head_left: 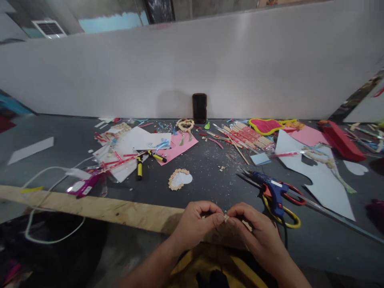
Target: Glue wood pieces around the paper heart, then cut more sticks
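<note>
The left hand [199, 222] and the right hand [259, 226] are positioned at the near edge of the worktop [210, 186], fingertips meeting. The grip of each hand is closed to a fine pinch between thumb and forefinger, with a small pale piece [226, 217] located between the two sets of fingertips; its exact shape is too small to determine. A white paper heart [187, 178] lies flat on the worktop, beyond the left hand and slightly to its left. A border of pale pieces [173, 185] runs around one part of the heart; the lobe at right has a bare edge. A small cluster of loose crumbs [221, 168] lies to the right of the heart. A blue glue gun [271, 187] rests across a pair of scissors [295, 221] with red and yellow handles, near the right hand. A purple glue gun [85, 185] lies well to the left, beside a white cable [48, 192]. At the rear, a phone [199, 108] stands upright against the white partition [120, 80], with a tasselled ornament [185, 125] just to its left, partly over a sheet of pink paper [177, 154].
</note>
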Tool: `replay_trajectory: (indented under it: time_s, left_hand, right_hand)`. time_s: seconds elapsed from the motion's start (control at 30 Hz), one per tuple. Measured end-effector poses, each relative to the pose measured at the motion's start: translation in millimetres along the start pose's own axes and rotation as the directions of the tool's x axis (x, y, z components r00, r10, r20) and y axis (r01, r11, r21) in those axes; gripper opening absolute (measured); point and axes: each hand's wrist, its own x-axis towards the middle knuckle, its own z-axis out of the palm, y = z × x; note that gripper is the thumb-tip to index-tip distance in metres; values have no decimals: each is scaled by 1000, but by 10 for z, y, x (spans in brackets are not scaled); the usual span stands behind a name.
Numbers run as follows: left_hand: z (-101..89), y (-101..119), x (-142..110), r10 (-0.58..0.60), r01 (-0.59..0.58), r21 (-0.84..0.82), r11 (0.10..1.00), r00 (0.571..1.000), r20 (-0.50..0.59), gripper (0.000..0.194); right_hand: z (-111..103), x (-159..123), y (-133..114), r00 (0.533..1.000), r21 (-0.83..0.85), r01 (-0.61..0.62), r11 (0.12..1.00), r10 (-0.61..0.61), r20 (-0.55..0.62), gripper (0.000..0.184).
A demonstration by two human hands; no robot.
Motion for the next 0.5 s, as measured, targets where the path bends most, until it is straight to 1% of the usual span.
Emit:
replay_trajectory:
  time_s: [0.17, 0.37, 0.5]
  left_hand:
    - [-9, -23, 3, -10, 11, -64, 998, 1000, 22, 28]
    - [-3, -32, -1, -28, 34, -112, 993, 998, 52, 28]
    - [7, -50, 2, -42, 53, -173, 983, 997, 68, 27]
  right_hand:
    - [-3, -2, -6, 999, 35, -28, 999, 29, -16, 11]
    - [-6, -10, -32, 1000, 59, -15, 998, 14, 7, 12]
    - [8, -30, -28, 1000, 63, 2, 998, -3, 2, 7]
